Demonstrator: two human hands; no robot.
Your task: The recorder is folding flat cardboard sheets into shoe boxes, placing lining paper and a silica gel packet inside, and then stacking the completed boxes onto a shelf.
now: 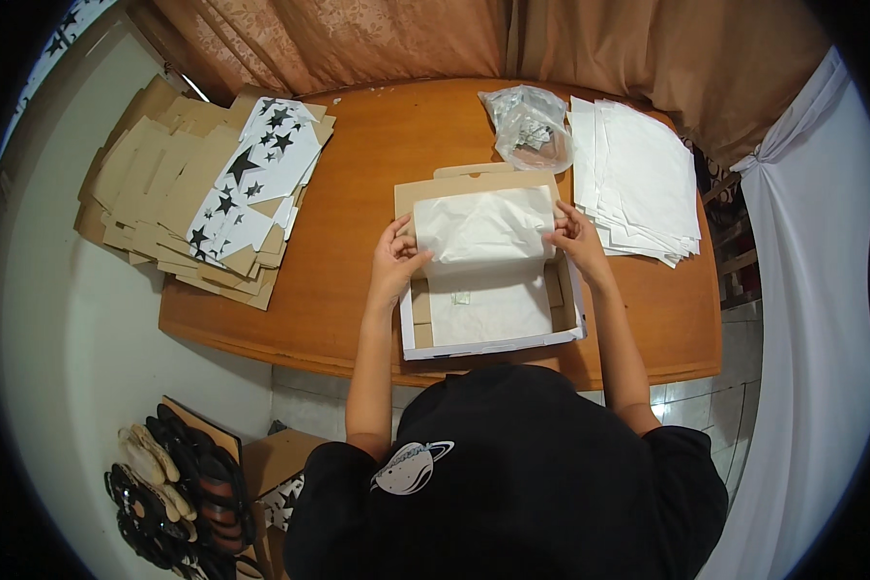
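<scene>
An open cardboard box with white outer walls stands before me near the table's front edge, its brown lid laid back on the far side. A sheet of white paper lines its bottom, and its far part is raised. My left hand pinches the left edge of this sheet between thumb and fingers. On the opposite edge, my right hand grips the paper the same way. A small pale greenish square packet rests on the paper inside the box; its kind is unclear.
A pile of flattened cardboard boxes, one with black stars, covers the table's left end. At the back right lie a clear plastic bag with small packets and a stack of white paper sheets. Sandals are heaped at lower left.
</scene>
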